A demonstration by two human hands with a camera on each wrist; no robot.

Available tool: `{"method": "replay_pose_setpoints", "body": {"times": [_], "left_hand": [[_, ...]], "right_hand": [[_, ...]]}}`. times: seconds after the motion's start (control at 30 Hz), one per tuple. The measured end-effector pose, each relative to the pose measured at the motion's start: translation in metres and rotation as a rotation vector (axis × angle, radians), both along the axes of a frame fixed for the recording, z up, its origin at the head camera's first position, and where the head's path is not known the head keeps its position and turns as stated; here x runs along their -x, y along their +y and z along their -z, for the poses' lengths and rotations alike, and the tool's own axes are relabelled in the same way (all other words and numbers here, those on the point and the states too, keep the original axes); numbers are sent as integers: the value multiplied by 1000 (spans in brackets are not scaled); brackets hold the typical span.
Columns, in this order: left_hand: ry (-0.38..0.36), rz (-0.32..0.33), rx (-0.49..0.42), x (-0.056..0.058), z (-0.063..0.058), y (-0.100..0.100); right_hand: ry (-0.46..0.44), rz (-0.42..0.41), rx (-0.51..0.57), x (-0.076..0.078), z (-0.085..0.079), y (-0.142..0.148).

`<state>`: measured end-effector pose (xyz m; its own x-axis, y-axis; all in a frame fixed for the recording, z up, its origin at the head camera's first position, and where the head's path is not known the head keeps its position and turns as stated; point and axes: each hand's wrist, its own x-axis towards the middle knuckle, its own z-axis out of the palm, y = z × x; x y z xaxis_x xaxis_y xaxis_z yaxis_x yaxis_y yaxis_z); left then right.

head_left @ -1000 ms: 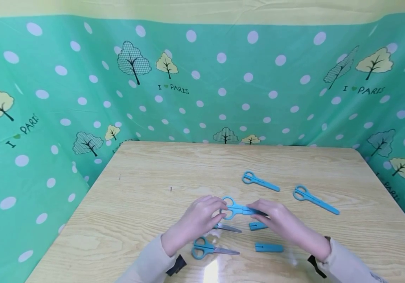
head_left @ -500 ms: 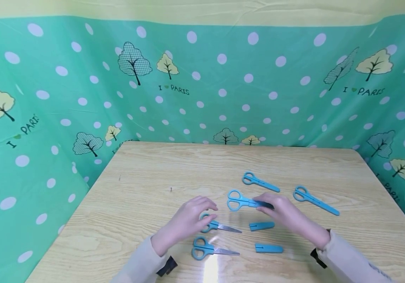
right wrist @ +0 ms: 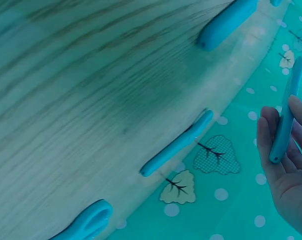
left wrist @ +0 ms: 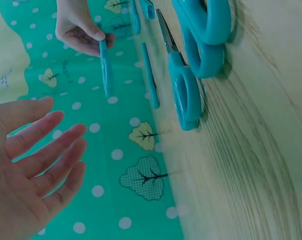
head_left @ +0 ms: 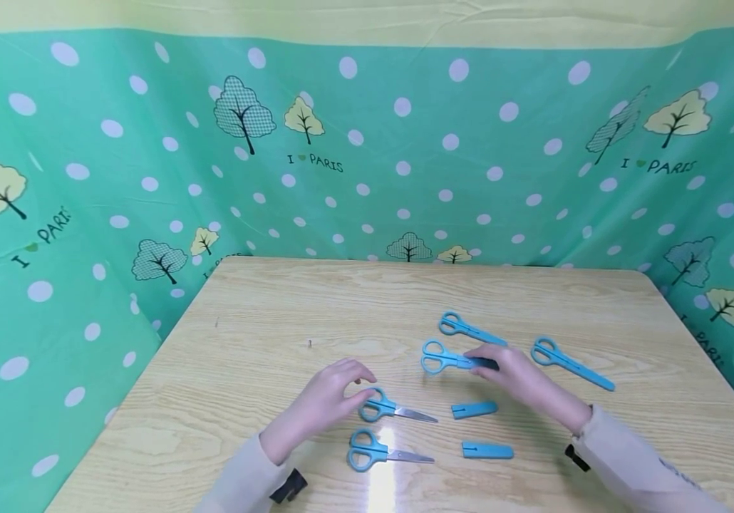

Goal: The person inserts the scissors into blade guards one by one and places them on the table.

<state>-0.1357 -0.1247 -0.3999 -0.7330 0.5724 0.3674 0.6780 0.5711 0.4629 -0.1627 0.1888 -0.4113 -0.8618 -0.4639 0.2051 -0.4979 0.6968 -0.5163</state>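
Above the table my right hand (head_left: 521, 374) pinches blue scissors (head_left: 453, 359) between thumb and fingers by the blue sheath over their blades. In the right wrist view the sheath (right wrist: 286, 127) shows its rounded end. My left hand (head_left: 325, 400) holds nothing; its fingers are relaxed and spread in the left wrist view. Close to it lie blue-handled scissors (head_left: 388, 408) with bare blades. A second bare pair of scissors (head_left: 376, 452) lies nearer the front. To the right of these are two loose blue sheaths, one farther back (head_left: 474, 410) and one nearer (head_left: 487, 450).
Behind my right hand lie sheathed blue scissors (head_left: 469, 329), and another sheathed pair of scissors (head_left: 574, 363) is to the right. The wooden table (head_left: 264, 306) ends at a green dotted curtain (head_left: 316, 192) along the back and sides.
My left hand has let go of the sheathed scissors' handles and drawn back to the left. My right hand has carried those scissors rightward and farther back.
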Motion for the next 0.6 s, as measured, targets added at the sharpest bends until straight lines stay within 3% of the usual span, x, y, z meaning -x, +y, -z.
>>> {"method": "replay_pose_setpoints", "body": {"times": [0.3,0.6], "left_hand": [[-46,-25,10,-1,5,-9],[-70,-60,30,-4,10,-18]], "right_hand": [[-87,0,10,13,9,6],[-113,17,-16,23,20,9]]}}
